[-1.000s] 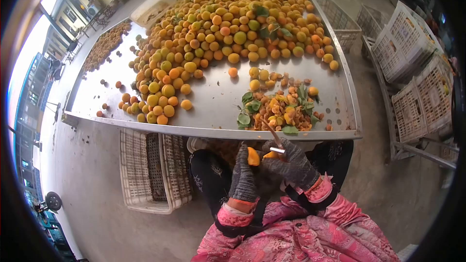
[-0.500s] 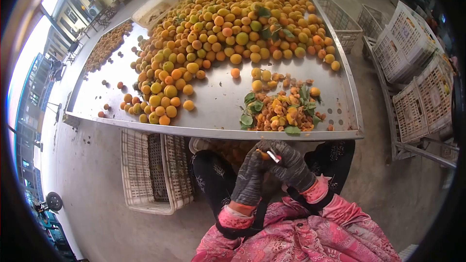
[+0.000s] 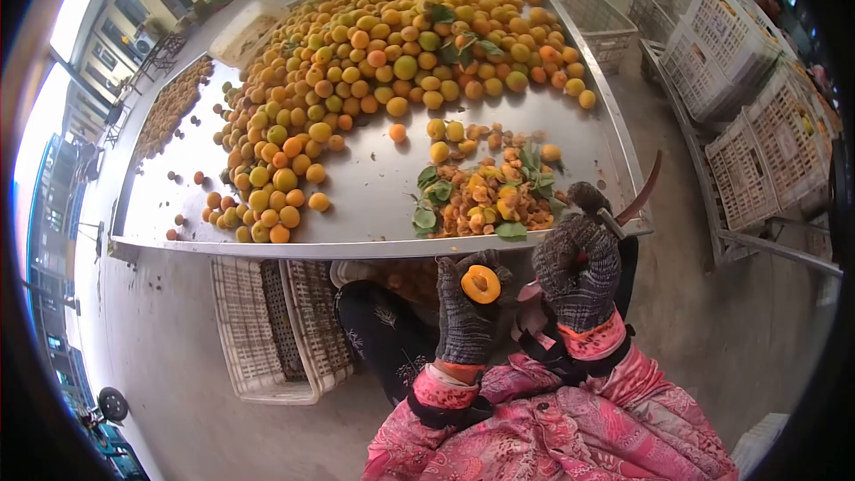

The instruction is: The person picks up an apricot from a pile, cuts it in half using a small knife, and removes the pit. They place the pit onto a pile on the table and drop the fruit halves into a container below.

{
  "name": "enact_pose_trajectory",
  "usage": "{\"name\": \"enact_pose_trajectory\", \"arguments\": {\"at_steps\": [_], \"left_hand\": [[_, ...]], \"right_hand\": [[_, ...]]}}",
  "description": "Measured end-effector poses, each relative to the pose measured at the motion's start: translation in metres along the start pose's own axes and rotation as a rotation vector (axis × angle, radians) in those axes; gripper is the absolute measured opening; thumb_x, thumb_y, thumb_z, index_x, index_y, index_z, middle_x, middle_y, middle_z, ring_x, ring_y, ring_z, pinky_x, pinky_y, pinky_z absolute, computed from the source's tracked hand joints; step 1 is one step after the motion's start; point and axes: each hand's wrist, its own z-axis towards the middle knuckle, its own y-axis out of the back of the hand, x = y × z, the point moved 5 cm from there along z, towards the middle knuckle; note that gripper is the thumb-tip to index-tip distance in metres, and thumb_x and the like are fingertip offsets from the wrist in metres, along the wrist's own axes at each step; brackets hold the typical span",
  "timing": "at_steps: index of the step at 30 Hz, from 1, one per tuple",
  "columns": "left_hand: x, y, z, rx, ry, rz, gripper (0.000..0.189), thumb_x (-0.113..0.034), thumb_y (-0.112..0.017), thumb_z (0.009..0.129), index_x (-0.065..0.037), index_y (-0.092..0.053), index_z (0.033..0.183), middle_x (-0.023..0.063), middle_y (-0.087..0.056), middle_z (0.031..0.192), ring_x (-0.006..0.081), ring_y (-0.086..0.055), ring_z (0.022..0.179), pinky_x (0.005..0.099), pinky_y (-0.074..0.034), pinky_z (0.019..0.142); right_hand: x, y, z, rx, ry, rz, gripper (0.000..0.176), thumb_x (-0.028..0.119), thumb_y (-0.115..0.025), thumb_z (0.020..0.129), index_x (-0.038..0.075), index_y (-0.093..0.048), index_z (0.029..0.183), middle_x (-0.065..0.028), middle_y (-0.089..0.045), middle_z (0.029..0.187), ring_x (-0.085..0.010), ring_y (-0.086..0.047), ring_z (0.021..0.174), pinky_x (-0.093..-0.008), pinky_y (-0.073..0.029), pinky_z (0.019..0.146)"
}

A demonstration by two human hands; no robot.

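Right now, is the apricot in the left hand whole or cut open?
Cut open: the apricot in the left hand shows flat orange flesh, darker at the centre.

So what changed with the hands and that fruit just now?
The right grey-gloved hand pulled the curved-bladed knife away to the right. The left grey-gloved hand keeps the orange apricot half, cut face now showing. The apricot heap on the steel table stayed put.

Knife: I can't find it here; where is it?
Head view, lower right: the knife is in the right hand, blade up over the table's near right corner, beside the scrap pile.
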Motion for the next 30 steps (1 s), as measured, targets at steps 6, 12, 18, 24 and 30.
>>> {"name": "enact_pose_trajectory", "arguments": {"at_steps": [6, 12, 18, 24, 30], "left_hand": [[0.01, -0.01, -0.009, 0.016, -0.182, 0.532, 0.046, -0.048, -0.039, 0.09, -0.004, -0.051, 0.099, 0.0098, -0.056, 0.085, 0.0205, -0.057, 0.071, 0.03, -0.05, 0.06], [0.017, -0.009, -0.008, -0.139, -0.06, 0.265, 0.049, -0.049, -0.031, 0.092, -0.005, -0.052, 0.099, 0.0086, -0.058, 0.085, 0.0191, -0.057, 0.068, 0.0282, -0.05, 0.057], [0.018, -0.005, -0.004, -0.065, -0.158, 0.363, 0.051, -0.05, -0.034, 0.091, -0.003, -0.053, 0.102, 0.0091, -0.058, 0.093, 0.0187, -0.058, 0.085, 0.0312, -0.048, 0.078], [0.012, 0.004, -0.002, 0.017, -0.525, 1.154, 0.048, -0.045, -0.032, 0.094, -0.003, -0.054, 0.104, 0.0084, -0.059, 0.096, 0.0162, -0.057, 0.086, 0.0292, -0.047, 0.079], [0.007, -0.006, -0.008, 0.055, -0.767, 1.273, 0.037, -0.002, -0.062, 0.07, -0.003, -0.051, 0.105, 0.0119, -0.056, 0.089, 0.0266, -0.056, 0.081, 0.0328, -0.045, 0.071]], "right_hand": [[-0.003, -0.008, 0.003, -0.074, 0.04, 0.402, 0.027, 0.005, -0.051, 0.082, 0.002, -0.048, 0.108, -0.0055, -0.048, 0.056, -0.0117, -0.043, 0.04, -0.0232, -0.036, 0.038], [0.002, -0.005, -0.007, -0.094, 0.314, -0.244, 0.023, 0.002, -0.057, 0.077, 0.001, -0.052, 0.1, -0.0025, -0.053, 0.062, -0.008, -0.046, 0.045, -0.0214, -0.037, 0.041], [-0.009, 0.008, -0.011, -0.076, 0.259, -0.338, 0.023, 0.003, -0.058, 0.078, 0.002, -0.053, 0.101, -0.0028, -0.056, 0.068, -0.0089, -0.052, 0.052, -0.0223, -0.042, 0.045], [-0.013, 0.004, -0.01, -0.092, 0.175, -0.24, 0.021, 0.003, -0.059, 0.077, 0.002, -0.055, 0.097, -0.0032, -0.057, 0.074, -0.0105, -0.055, 0.06, -0.0229, -0.044, 0.05], [-0.023, 0.015, 0.009, 0.046, 0.212, 0.014, 0.013, 0.005, -0.058, 0.078, 0.002, -0.055, 0.09, -0.0042, -0.057, 0.075, -0.0126, -0.056, 0.064, -0.0246, -0.045, 0.053]]}}
